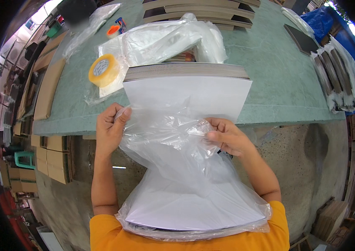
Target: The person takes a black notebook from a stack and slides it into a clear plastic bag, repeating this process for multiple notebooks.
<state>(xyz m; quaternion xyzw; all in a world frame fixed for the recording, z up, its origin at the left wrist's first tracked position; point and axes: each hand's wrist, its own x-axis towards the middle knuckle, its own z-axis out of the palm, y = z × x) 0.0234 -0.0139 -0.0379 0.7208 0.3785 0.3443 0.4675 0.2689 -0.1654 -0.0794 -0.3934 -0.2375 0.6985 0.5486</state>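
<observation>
Left fingers: at 9 o'clock we see the left hand [112, 129], fingers curled and thumb pressed in, pinching the edge of the clear plastic bag [177, 138].
Right fingers: at 3 o'clock the right hand [227, 136] grips a gathered fold of the same film between thumb and fingers, with hardly any gap.
Clear bag: it reaches from the centre to 6 o'clock, long axis roughly 12 to 6; its broad end lies by the orange shirt [185, 245], its crumpled end faces the table [286, 83].
White stack: at 12 o'clock we find the white stack [190, 90] at the table's near edge, its layered edge running 9 to 3, its white face toward us.
Tape: a yellowish roll [109, 73] lies at 10 o'clock.
Hard to see: crumpled film obscures where the white sheet [194, 205] inside ends; we cannot tell whether it joins the stack. The lower rim cuts off the shirt.
</observation>
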